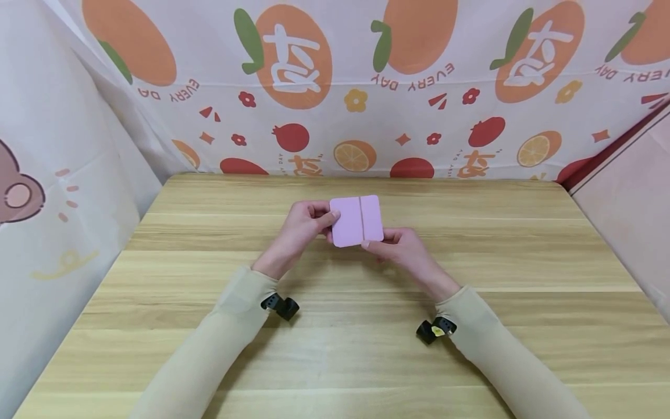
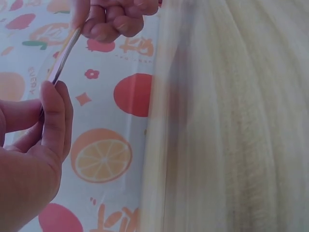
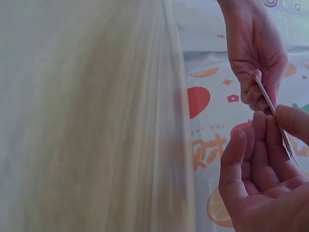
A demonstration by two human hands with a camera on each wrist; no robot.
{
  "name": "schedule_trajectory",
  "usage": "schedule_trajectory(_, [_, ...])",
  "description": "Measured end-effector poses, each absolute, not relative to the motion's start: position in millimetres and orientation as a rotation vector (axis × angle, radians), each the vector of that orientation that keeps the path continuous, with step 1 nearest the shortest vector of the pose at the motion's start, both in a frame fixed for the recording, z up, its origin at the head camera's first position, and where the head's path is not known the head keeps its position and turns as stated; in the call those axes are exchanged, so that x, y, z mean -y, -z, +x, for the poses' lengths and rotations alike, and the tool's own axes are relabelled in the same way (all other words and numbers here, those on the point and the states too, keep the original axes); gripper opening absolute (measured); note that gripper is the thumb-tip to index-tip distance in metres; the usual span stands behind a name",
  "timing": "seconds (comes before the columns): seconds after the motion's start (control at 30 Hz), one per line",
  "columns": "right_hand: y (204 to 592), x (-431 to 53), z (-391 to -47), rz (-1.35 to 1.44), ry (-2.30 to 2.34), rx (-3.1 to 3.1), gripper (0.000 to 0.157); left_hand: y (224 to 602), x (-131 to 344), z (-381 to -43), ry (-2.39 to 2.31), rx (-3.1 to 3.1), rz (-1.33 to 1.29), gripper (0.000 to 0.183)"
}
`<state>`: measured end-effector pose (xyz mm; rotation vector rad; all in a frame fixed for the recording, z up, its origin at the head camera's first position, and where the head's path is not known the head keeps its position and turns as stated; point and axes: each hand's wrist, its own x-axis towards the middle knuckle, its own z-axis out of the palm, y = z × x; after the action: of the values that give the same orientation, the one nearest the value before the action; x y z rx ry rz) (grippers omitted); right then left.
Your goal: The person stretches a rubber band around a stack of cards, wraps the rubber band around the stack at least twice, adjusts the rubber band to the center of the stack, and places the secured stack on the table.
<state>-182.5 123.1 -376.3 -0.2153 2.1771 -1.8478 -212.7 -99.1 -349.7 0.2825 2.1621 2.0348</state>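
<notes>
- 1 pink card (image 1: pixel 348 224): near-sq., sl. wider L-R, face twd. you, over tbl. (image 1: pixel 335 349)
- Brown stripe (image 1: pixel 362 218): top-btm., R of ctr.
- Your L hand (image 1: pixel 300 228): pinches L edge
- Your R hand (image 1: pixel 408 250): pinches btm. R cnr.

The table (image 1: pixel 335 326) presents a light, yellowish-brown top with wood grain, finished in plank-like bands running from left to right. Darker and paler strips alternate, with thin pale lines between some of them. The far edge is straight and its two corners are rounded. The near edge falls outside the head view. Soft shadows (image 1: pixel 238 368) fall across the front portion, and a pale sheen shows near the middle. In both wrist views the surface appears blurred.
</notes>
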Motion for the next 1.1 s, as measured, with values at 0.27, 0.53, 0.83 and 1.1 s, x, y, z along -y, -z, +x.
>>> schedule_trajectory(0.27, [377.1,-120.8,-180.2,-0.171,1.905,-2.17,0.03,353.7,92.2,-211.7,-2.094,-2.128,0.198,0.014])
schedule_trajectory(0.53, [377.1,-119.0,-181.6,-0.091,2.017,-2.07,0.027,355.4,88.3,-212.3,-2.158,-2.091,0.129,0.014])
schedule_trajectory(0.83, [378.1,-118.5,-182.8,-0.092,2.008,-2.06,0.029,354.1,87.6,-210.6,-2.154,-2.107,0.101,0.015])
schedule_trajectory(1.1, [377.9,-117.0,-181.4,-0.086,1.993,-2.046,0.03,353.4,87.7,-210.5,-2.165,-2.118,0.128,0.013])
